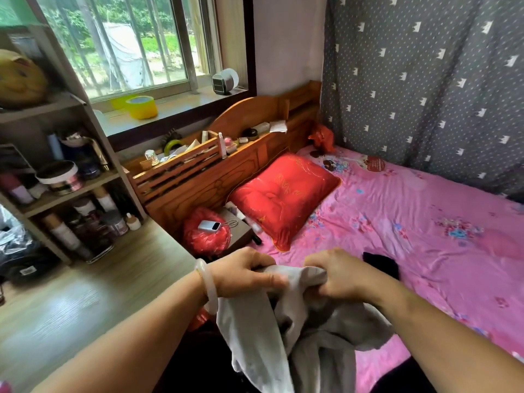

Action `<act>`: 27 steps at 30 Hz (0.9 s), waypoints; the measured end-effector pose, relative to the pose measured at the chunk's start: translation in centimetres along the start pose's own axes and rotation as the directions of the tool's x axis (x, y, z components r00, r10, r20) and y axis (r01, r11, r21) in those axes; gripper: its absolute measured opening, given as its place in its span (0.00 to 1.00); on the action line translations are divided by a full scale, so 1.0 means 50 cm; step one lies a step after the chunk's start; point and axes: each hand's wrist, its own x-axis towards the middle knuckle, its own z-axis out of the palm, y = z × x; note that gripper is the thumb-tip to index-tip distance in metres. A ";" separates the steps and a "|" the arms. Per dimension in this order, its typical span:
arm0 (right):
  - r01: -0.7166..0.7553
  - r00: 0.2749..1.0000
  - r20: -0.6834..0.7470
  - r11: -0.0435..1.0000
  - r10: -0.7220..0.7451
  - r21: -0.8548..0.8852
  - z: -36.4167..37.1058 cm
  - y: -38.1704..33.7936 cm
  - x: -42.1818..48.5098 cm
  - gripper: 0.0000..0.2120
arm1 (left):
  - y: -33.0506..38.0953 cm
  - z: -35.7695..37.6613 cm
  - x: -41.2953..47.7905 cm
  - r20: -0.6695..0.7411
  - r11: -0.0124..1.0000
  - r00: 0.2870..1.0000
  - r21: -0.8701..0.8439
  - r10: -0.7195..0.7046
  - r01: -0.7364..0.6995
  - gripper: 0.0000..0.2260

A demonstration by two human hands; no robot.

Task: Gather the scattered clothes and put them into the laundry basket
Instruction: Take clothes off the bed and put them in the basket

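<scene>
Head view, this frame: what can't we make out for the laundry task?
- Laundry basket: not in the head view at all.
- Grey garment: lower part cut off by the bottom edge; type unclear.
- Dark item on the bed: partly behind the right hand; unidentifiable.
- Left hand: fingertips blurred.

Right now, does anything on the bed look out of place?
Yes: a small black garment lies loose on the pink sheet beyond the right hand, not yet gathered. Both hands grip the grey garment.
</scene>
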 end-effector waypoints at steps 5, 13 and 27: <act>-0.175 0.972 -0.165 0.983 0.166 -0.045 0.000 0.034 0.018 0.07 | -0.009 -0.009 -0.001 0.023 0.964 0.997 0.256 -0.073 0.065 0.18; -0.190 0.877 -0.384 0.942 0.289 0.276 -0.003 0.007 0.028 0.03 | 0.004 0.024 -0.018 0.076 0.750 0.906 0.591 -0.416 0.295 0.25; -0.351 0.874 -0.382 0.933 0.299 -0.072 -0.027 -0.050 0.036 0.14 | 0.010 0.060 0.038 -0.169 0.792 0.847 0.300 -0.504 0.531 0.09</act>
